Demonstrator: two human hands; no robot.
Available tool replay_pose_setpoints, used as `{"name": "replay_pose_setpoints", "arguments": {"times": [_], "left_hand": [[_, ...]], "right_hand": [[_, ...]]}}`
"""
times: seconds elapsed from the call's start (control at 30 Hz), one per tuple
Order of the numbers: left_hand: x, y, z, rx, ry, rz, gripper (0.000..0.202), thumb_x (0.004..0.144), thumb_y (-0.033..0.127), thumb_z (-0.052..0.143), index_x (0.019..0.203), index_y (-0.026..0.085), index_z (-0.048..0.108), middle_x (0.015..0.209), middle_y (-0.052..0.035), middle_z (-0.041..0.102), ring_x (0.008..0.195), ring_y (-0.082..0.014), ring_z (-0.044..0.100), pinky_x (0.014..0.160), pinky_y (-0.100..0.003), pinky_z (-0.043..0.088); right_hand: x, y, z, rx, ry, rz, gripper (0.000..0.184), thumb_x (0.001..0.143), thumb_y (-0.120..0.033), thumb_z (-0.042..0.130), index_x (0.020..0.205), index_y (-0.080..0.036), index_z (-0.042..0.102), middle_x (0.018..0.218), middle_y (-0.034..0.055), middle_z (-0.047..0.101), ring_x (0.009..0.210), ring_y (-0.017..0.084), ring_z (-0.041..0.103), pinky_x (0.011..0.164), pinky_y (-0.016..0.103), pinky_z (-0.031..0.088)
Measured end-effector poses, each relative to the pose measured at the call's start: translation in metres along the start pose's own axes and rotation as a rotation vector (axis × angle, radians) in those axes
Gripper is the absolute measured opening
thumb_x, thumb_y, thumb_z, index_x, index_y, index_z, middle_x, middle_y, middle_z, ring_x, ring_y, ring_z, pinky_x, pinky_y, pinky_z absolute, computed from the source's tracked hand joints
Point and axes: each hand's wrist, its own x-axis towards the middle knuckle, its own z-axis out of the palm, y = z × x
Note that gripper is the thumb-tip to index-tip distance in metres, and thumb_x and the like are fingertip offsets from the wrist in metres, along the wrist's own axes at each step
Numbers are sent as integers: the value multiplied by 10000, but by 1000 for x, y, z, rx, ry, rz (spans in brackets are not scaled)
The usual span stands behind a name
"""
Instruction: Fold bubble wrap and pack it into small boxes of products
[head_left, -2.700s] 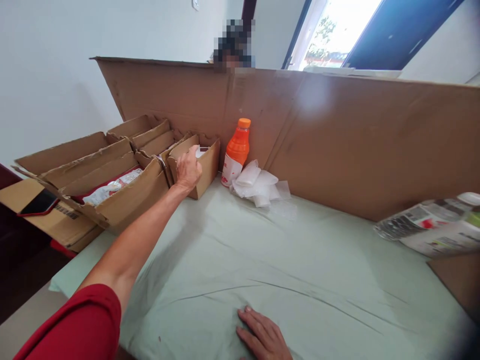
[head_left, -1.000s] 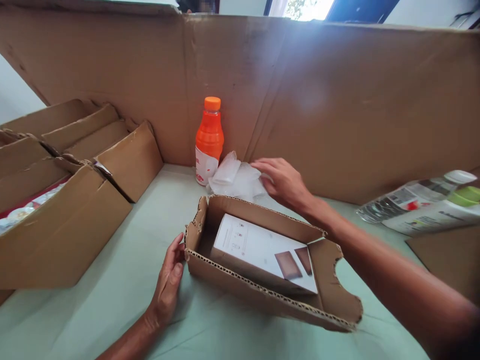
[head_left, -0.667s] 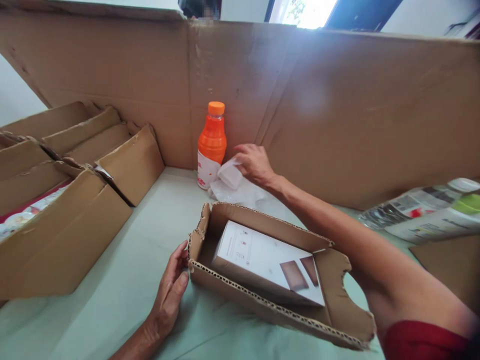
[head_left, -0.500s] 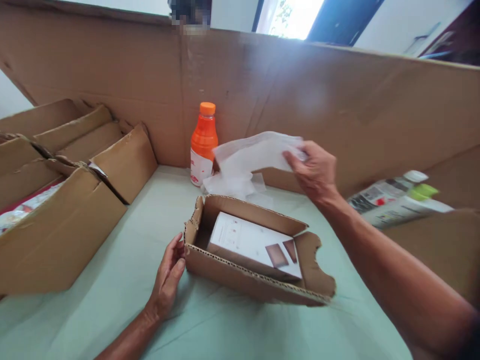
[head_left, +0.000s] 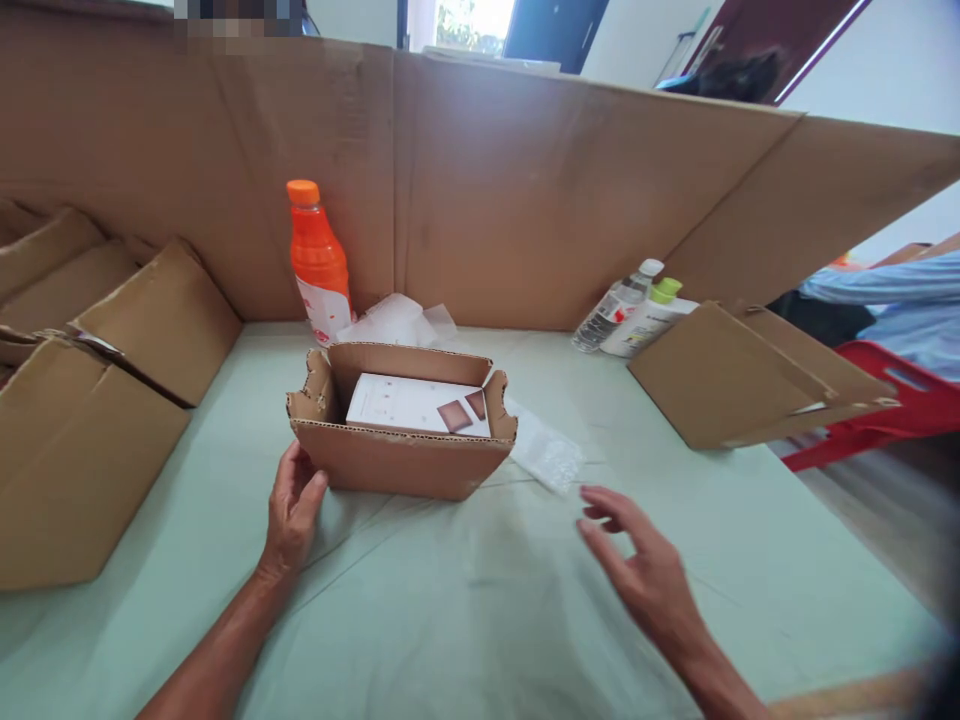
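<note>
A small open cardboard box (head_left: 397, 460) sits mid-table with a white product box (head_left: 416, 405) lying inside it. My left hand (head_left: 292, 510) rests against the box's left front corner, fingers curved on the cardboard. My right hand (head_left: 637, 565) hovers open and empty above the green cloth, fingers spread, just right of a clear bubble-wrap bag (head_left: 547, 455) that lies flat beside the box.
An orange bottle (head_left: 319, 260) and more plastic bags (head_left: 394, 320) stand by the tall cardboard wall (head_left: 525, 190). Large cardboard boxes (head_left: 90, 420) line the left. Two bottles (head_left: 630, 310) and a flat carton (head_left: 742, 375) lie at the right. A red chair (head_left: 870, 400) and a person's blue sleeve (head_left: 885, 285) lie beyond.
My right hand picked a bag from the pile by the bottle, laid it on the cloth right of the box and let go. The view has swung to the right.
</note>
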Motion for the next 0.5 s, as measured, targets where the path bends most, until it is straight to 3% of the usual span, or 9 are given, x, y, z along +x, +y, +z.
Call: {"name": "replay_pose_setpoints", "arguments": {"times": [0.07, 0.17, 0.23, 0.3, 0.4, 0.5], "left_hand": [[1, 4, -2, 159, -18, 45, 433, 842, 475, 655, 1168, 196, 605, 1001, -51, 627, 886, -213, 596, 783, -324, 485], [4, 8, -5, 347, -24, 126, 328, 795, 439, 678, 1011, 198, 627, 820, -8, 566, 709, -178, 543, 642, -303, 459], [5, 7, -6, 365, -53, 114, 317, 787, 433, 679, 991, 195, 630, 728, 19, 533, 624, -160, 517, 579, -289, 441], [6, 3, -6, 329, -85, 58, 358, 796, 426, 680, 1052, 182, 630, 681, 35, 523, 575, -145, 508, 545, -276, 434], [8, -6, -6, 209, -75, -19, 538, 790, 390, 709, 1259, 172, 563, 802, 5, 586, 631, -141, 570, 581, -273, 490], [8, -14, -6, 50, -55, -59, 720, 777, 354, 740, 1415, 202, 444, 1038, -58, 600, 762, -142, 635, 718, -307, 562]], "right_hand": [[-9, -23, 23, 92, -126, -80, 417, 905, -430, 601, 1288, -264, 606, 1304, 112, 663, 1003, 255, 696, 777, 381, 587], [-1, -47, 63, 163, -226, -60, 592, 903, -441, 595, 1448, -246, 467, 1350, 135, 629, 965, 253, 681, 661, 353, 580], [15, -56, 84, 180, -273, -39, 584, 890, -465, 590, 1408, -214, 492, 1252, 138, 669, 801, 225, 656, 612, 354, 556], [32, -60, 98, 181, -303, -39, 458, 879, -466, 580, 1247, -193, 587, 1068, 109, 710, 682, 199, 603, 619, 364, 539], [56, -63, 110, 196, -300, -46, 320, 878, -429, 540, 1074, -190, 623, 915, 81, 700, 657, 200, 577, 626, 365, 520], [74, -67, 121, 217, -270, -66, 343, 876, -392, 513, 1122, -173, 610, 974, 95, 700, 682, 202, 591, 662, 369, 525]]}}
